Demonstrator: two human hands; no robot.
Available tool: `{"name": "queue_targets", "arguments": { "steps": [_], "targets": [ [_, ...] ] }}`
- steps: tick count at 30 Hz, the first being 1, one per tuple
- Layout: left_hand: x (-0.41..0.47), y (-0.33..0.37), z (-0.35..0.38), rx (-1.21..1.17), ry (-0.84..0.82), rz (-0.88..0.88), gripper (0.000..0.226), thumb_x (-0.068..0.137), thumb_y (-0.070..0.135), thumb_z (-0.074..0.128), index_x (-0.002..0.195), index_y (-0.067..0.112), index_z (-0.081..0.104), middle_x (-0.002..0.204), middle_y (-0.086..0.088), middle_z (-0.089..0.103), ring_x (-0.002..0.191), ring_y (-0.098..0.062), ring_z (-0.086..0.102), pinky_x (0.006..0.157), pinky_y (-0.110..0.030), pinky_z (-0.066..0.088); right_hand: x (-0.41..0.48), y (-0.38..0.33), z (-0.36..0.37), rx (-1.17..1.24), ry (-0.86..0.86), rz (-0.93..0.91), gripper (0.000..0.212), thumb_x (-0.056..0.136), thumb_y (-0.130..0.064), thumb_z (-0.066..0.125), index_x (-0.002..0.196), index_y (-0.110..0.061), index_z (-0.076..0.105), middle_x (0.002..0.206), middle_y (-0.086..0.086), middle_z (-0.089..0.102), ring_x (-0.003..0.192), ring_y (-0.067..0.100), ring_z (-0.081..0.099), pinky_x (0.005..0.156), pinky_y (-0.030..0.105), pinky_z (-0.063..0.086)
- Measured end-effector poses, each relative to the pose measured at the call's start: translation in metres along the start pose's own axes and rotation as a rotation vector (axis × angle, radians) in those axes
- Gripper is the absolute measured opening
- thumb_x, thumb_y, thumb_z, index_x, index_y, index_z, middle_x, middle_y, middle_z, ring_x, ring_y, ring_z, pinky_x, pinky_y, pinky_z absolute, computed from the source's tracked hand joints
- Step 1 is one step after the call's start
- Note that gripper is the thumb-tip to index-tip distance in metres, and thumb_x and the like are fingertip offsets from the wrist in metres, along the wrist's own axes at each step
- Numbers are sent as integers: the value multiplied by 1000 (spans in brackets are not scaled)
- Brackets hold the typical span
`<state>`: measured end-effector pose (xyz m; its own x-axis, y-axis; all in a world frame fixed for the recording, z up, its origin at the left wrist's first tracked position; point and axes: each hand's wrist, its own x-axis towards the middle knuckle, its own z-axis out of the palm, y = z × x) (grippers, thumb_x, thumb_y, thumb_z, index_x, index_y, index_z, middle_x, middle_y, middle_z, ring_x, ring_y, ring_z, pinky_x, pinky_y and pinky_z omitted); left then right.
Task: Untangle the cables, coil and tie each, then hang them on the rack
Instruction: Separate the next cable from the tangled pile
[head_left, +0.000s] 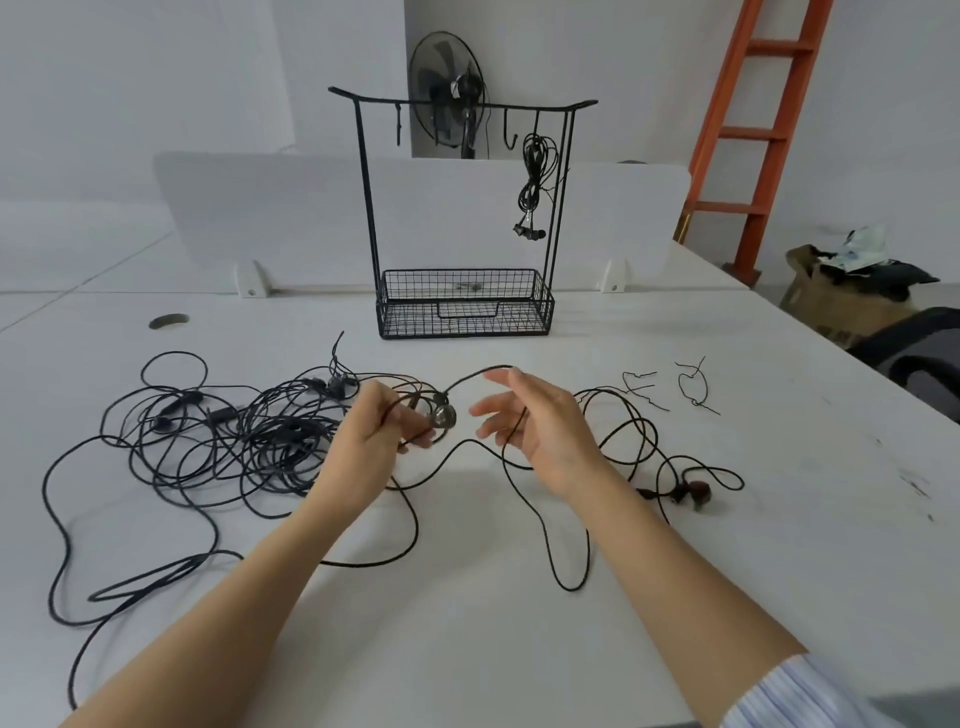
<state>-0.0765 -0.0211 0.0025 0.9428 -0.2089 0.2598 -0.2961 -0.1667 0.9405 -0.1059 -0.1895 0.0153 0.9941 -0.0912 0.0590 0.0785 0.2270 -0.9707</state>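
L hand (374, 431): fingers curled, pinching a black cable (483, 370) just by its earbud (444, 413), held a bit above the table (753, 545). R hand (540, 421): spread, fingers loose and nearly straight, palm facing the L hand. A strand runs past its palm side, but can't tell if it grips it.

Same cable drops in loose loops below and btwn both forearms, then trails to a pair of earbuds (693, 491) lying right of centre. Left of the L hand, touching it: big tangle (234, 436) of black cables spreading to the lower-left frame edge.

Two short twist ties (693, 384) lie apart from the cables, mid-right. Bare table around them and out to the right edge, which runs diagonally toward the upper right; chair (924, 353) just beyond it.

Rack (366, 197) stands centre-top w/ wire basket base near the far divider (260, 208). One coiled cable (532, 182) hangs from its rightmost hook; the other hooks are bare. Open strip of table btwn rack and hands.
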Motion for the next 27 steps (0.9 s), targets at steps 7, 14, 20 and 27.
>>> {"name": "queue_targets", "arguments": {
  "steps": [7,14,20,27],
  "targets": [
    [-11,9,11,108,-12,-61,56,55,43,76,73,17,30,57,0,47,49,-14,46,51,-29,38,-6,6,2,-134,-2,15,27,97,-29,40,90,-23,64,53,-1,62,37,9,44,39,19,23],
    [-3,4,9,306,191,10,31,86,15,58,71,21,31,49,1,44,41,-14,39,45,-25,34,-9,5,-1,-170,-42,39,26,97,-28,41,91,-23,66,54,-1,61,38,9,42,39,17,24],
    [7,-6,-10,593,188,78,11,97,21,41,103,14,47,59,-7,63,63,-30,59,61,-36,44,-10,4,-5,-230,-165,102,29,97,-27,41,89,-19,68,56,-1,62,39,10,42,40,19,22],
    [17,-8,-35,510,44,-60,40,80,46,38,71,22,68,65,3,66,68,-22,57,61,-28,39,-11,-12,-22,-255,-109,-150,27,82,-31,53,64,-20,69,54,-2,62,50,7,50,47,16,33]
  ]
}}
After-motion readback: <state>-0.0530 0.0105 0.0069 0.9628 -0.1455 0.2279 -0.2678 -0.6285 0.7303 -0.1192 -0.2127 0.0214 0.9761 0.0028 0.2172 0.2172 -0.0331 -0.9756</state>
